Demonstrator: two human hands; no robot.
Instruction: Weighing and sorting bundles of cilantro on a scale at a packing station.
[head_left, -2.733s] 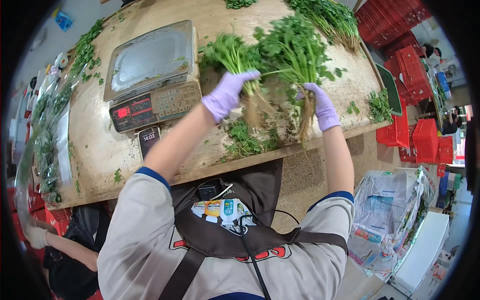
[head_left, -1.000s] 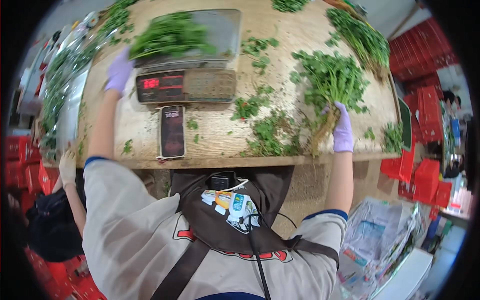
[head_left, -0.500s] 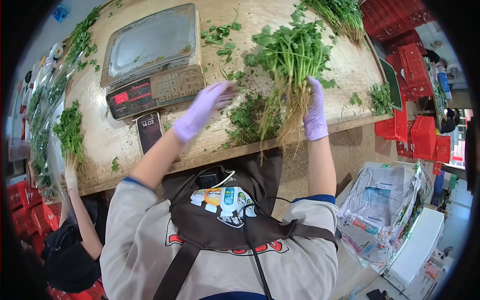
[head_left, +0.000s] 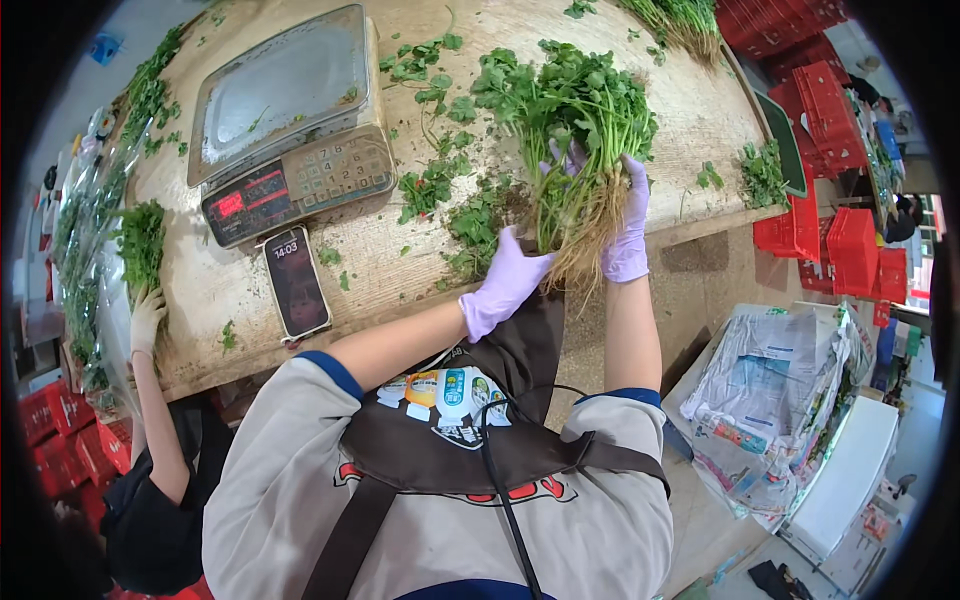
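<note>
A bunch of leafy coriander (head_left: 600, 100) with long pale roots is held up over the table's front edge, leaves pointing away from me. My right hand (head_left: 628, 222), in a purple glove, grips its stems from the right side; purple fingertips show among the leaves. At the left of the roots is my left hand (head_left: 508, 282), gloved alike, its fingers reaching in against the root end. Roots and stems hide those fingertips, so its grip does not show. Loose coriander leaves (head_left: 475, 228) lie on the wood just beyond my left hand.
A metal-topped scale (head_left: 285, 95) stands left on the wooden table (head_left: 400, 275), a phone (head_left: 297, 283) before it. Another bunch (head_left: 675, 22) lies at the far right. A co-worker's gloved hand (head_left: 147, 320) holds coriander at the left edge. Red crates (head_left: 830, 115) stand at right.
My left hand has moved right, from beside the scale to the coriander's roots. The bunch has shifted slightly left in my right hand. The co-worker's hand has moved up a little.
</note>
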